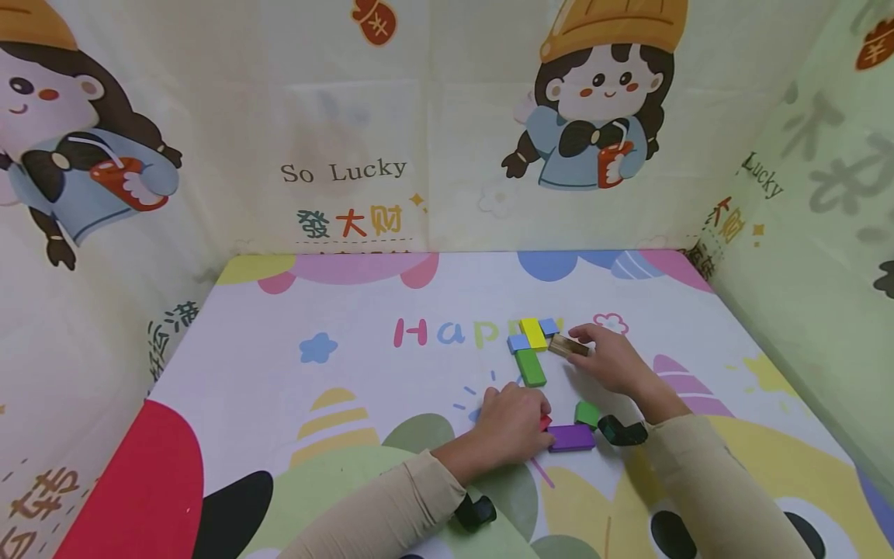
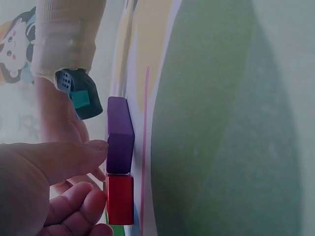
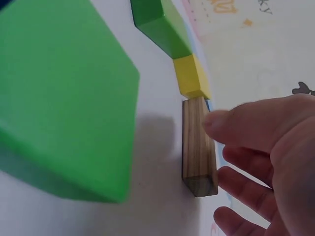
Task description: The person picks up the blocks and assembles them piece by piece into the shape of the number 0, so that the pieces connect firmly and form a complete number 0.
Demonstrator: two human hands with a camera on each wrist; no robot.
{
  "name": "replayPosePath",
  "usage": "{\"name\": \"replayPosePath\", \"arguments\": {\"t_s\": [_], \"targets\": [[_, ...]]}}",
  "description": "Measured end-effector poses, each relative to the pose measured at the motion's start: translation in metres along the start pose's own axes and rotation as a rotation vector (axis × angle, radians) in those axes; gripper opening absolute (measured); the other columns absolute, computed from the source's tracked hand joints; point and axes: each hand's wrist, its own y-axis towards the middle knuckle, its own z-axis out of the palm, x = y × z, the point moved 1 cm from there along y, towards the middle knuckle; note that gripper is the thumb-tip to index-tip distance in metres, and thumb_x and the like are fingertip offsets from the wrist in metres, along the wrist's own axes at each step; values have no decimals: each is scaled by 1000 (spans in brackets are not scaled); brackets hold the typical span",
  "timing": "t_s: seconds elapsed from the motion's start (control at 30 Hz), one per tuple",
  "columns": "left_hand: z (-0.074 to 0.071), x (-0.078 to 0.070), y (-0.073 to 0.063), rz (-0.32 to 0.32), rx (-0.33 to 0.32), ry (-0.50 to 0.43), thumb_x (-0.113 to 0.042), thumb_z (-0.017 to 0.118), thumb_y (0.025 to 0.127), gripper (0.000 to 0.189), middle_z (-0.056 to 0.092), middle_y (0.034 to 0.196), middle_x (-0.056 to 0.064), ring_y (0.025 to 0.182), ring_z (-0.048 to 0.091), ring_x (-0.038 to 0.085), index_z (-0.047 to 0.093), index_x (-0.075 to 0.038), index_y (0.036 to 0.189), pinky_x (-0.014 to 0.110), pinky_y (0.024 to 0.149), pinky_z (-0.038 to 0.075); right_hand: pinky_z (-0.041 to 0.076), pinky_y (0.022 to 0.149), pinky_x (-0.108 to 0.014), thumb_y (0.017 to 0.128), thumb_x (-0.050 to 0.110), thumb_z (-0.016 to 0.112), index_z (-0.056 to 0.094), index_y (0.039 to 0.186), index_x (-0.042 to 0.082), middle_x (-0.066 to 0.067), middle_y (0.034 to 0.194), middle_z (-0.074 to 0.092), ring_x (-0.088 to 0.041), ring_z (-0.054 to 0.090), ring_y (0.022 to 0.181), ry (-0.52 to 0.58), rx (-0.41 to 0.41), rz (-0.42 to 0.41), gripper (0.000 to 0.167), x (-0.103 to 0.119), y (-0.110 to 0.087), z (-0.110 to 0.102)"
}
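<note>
On the patterned worktop (image 1: 398, 369), the left hand's (image 1: 508, 423) thumb touches the purple block (image 1: 571, 438); whether that grip clasps anything, I cannot tell. The right hand (image 1: 615, 361) pinches the wood block (image 1: 567, 345), which lies with one end just beside the yellow block (image 1: 534, 333). The long green block (image 1: 531, 368) lies between yellow and the left hand. The short green block (image 1: 587, 413) and red block (image 2: 120, 199) sit beside purple; small blue blocks (image 1: 518, 342) flank yellow.

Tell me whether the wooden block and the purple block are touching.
Apart. The head view shows a strip of white tabletop between the wooden block and the purple block, which lies nearer the person.
</note>
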Motion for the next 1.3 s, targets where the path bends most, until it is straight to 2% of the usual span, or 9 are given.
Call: {"name": "replayPosePath", "arguments": {"t_s": [0.23, 0.4, 0.63, 0.83, 1.17, 1.3], "targets": [[0, -1, -1, -5, 3, 6, -37, 81, 83, 24, 58, 79, -14, 88, 50, 9, 74, -22, 101, 34, 77, 37, 44, 95, -57, 93, 12, 65, 58, 130, -3, -24, 121, 64, -41, 58, 113, -1, 10, 22, 41, -3, 4, 3], [0, -2, 0, -7, 0, 9, -38, 81, 83, 24, 58, 79, -14, 88, 50, 9, 74, -23, 100, 34, 78, 37, 45, 94, -56, 93, 12, 65, 59, 129, -3, -24, 120, 65, -41, 58, 112, 2, 12, 28, 39, -4, 5, 4], [0, -2, 0, -14, 2, 5, -38, 81, 83, 24, 56, 77, -13, 85, 48, 9, 74, -22, 99, 33, 77, 36, 51, 81, -47, 92, 18, 68, 58, 130, -3, -23, 112, 66, -35, 61, 97, 3, 22, 37, 44, -3, 3, 3], [0, -2, 0, -22, 12, 3, -38, 81, 83, 25, 53, 75, -12, 84, 47, 9, 74, -21, 100, 33, 76, 36, 50, 69, -38, 91, 22, 69, 55, 135, -1, -18, 106, 65, -28, 58, 84, -18, 34, 53, 51, -3, 2, 4], [1, -2, 0, -17, 9, 1, -38, 81, 83, 23, 55, 77, -13, 85, 48, 9, 74, -23, 98, 34, 78, 37, 50, 70, -37, 91, 27, 71, 52, 139, -1, -19, 108, 63, -28, 56, 85, -13, 54, 77, 58, -1, 0, 4], [1, -1, 0, -12, 5, -5, -38, 81, 83, 23, 55, 76, -13, 85, 48, 9, 74, -22, 98, 34, 78, 36, 50, 69, -36, 91, 27, 70, 50, 140, -2, -20, 110, 63, -28, 57, 85, -10, 65, 62, 60, -3, 0, 4]]}}
